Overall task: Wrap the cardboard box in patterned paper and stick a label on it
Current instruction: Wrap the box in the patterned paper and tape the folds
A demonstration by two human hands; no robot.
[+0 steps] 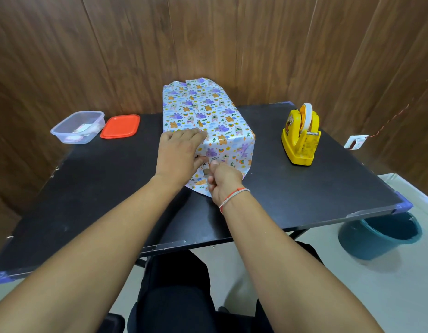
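Note:
The cardboard box wrapped in white patterned paper lies on the black table, its long side running away from me, with a paper seam along the top. My left hand presses flat on the near top edge and near end, fingers straight, thumb against the folded paper. My right hand pinches the lower paper flap at the near end, fingers curled. A small patch of bare cardboard shows between my hands. The far end's paper stands loose and unfolded.
A yellow tape dispenser stands to the right of the box. At the left sit a clear plastic tub with small white items inside and its red lid. A dark blue bucket is on the floor at the right.

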